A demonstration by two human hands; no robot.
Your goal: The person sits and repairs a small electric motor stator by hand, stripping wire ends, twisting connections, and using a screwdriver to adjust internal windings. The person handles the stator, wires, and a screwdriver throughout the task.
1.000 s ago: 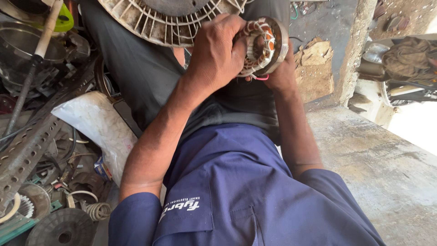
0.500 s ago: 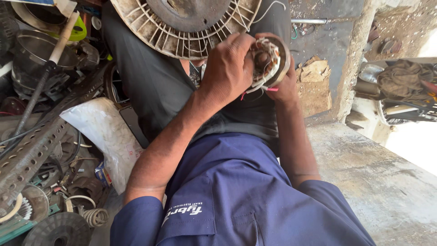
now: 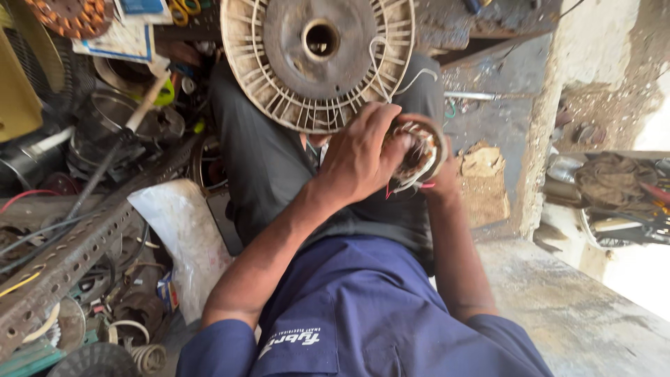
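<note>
**Wound motor stator, held in both hands**

Stator (image 3: 419, 155): raised above lap, just below round ribbed fan housing (image 3: 317, 59). Left hand (image 3: 359, 157) closed over its face; right hand (image 3: 443, 178) gripping behind. Perforated metal angle (image 3: 63, 262) lies well apart.

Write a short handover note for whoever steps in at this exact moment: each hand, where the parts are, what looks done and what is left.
Left hand: wrapped over the front of the round motor winding, fingers pressing on its coils.
Right hand: mostly hidden behind the winding, supporting it from the back.
Parts: the winding is held above the lap; thin red wire ends hang below it. The white ribbed fan housing leans just beyond, over the knees. A perforated metal angle bar and scrap lie to the left.
Done: winding is out of the housing.
Left: cannot tell how far the coil work is.
</note>
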